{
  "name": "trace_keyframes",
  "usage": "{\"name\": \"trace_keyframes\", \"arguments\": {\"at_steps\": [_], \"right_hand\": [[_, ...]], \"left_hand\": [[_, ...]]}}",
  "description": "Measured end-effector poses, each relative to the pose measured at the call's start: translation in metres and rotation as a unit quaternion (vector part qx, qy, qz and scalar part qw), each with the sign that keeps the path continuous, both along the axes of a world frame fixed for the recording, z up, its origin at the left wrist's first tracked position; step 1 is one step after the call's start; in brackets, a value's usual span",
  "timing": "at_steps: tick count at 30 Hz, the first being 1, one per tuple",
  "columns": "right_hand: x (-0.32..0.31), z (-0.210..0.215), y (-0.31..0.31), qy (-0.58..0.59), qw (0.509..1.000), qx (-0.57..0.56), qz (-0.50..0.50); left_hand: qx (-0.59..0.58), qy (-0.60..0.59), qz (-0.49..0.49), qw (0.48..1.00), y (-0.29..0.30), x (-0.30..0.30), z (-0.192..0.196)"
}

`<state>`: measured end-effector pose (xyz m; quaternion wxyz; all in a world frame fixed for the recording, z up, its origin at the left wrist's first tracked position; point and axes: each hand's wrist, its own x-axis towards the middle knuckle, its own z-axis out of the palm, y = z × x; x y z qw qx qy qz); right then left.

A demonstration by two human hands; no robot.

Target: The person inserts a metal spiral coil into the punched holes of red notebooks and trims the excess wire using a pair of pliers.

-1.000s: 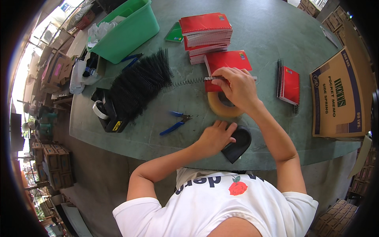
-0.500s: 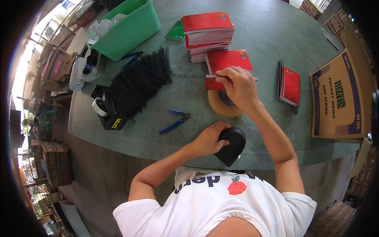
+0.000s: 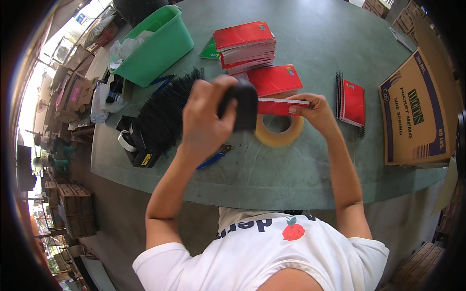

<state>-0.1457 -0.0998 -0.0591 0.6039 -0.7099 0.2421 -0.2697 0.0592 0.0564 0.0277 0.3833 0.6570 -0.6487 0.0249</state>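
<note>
A black, rounded, palm-sized object [image 3: 246,104] is gripped in my left hand [image 3: 206,114], raised over the table just left of the notebook; its kind I cannot make out. My right hand [image 3: 314,110] pinches the right end of a thin red notebook [image 3: 276,107], its white page edge turned up. The notebook's left end is hidden behind the black object. Just beyond it lies a red notebook stack [image 3: 277,80], with a taller red stack [image 3: 245,39] farther back. Right under the held notebook sits a roll of clear tape [image 3: 276,138].
Black spiral coils [image 3: 162,106] heap up at left beside a black tape dispenser [image 3: 138,150]. Blue-handled cutters [image 3: 213,157] lie partly behind my left forearm. A green tub [image 3: 162,51] stands far left. Bound red notebooks [image 3: 352,102] and a cardboard box [image 3: 412,111] are at right.
My left hand has lifted the black object from near the table edge up to the notebook's left end. My right hand has shifted right and down, from the coil to the notebook's right end.
</note>
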Motion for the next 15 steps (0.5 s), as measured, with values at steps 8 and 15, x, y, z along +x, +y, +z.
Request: {"name": "trace_keyframes", "arguments": {"at_steps": [8,15], "right_hand": [[0.003,0.001,0.012,-0.083,0.992,0.090,-0.021],[-0.001,-0.011,0.009,-0.112,0.991,0.048,-0.050]], "left_hand": [[0.004,-0.040,0.009,0.999,-0.009,-0.010,-0.013],[-0.151,-0.025,0.060,0.986,-0.024,-0.005,0.005]]}}
